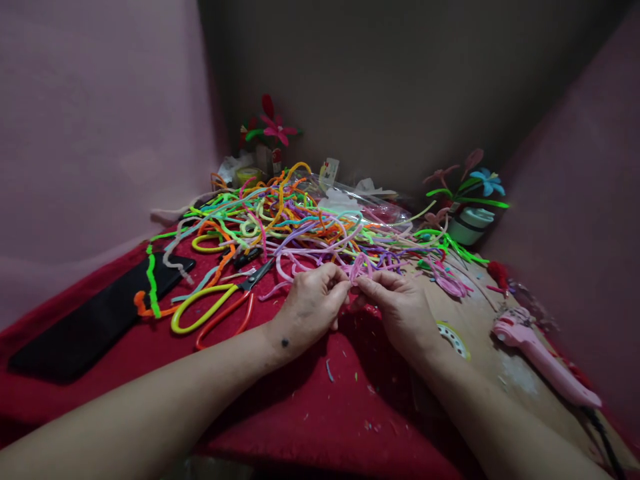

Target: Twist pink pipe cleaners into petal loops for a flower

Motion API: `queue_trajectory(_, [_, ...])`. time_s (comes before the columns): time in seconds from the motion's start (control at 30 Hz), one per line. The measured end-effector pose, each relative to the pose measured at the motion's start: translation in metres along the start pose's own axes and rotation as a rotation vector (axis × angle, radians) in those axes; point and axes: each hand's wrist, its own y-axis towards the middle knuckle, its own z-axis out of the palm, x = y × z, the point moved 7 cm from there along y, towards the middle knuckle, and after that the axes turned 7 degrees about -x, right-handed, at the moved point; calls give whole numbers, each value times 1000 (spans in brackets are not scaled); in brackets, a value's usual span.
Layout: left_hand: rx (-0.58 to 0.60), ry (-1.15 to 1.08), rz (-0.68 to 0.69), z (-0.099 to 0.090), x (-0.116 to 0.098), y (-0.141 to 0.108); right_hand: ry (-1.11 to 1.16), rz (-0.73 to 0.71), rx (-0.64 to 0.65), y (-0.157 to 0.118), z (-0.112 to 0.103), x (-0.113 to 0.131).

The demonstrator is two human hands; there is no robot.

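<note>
Both forearms reaching forward, left hand (317, 300) and right hand (400, 307) close together, fingers pinched inward

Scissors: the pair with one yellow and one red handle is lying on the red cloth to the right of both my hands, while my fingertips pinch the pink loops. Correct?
Wrong side: the head view shows the scissors to the left of your left hand and right hand. The handle colours, red cloth and fingertips pinching the pink loops are as you said.
</note>
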Motion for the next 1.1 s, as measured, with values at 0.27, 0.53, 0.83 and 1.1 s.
queue_trajectory(0.27, [9,19,58,4,-2,-1,-16,63,-37,1,-3,-10])
queue_trajectory(0.53, [18,-186,-42,0,-4,5,129,130,-16,4,0,-14])
queue_trajectory(0.83, [46,6,32,-4,-2,12,273,151,59,3,8,-13])
queue_trajectory(1.1, [71,375,321,-4,-17,8,273,211,46,6,6,-18])
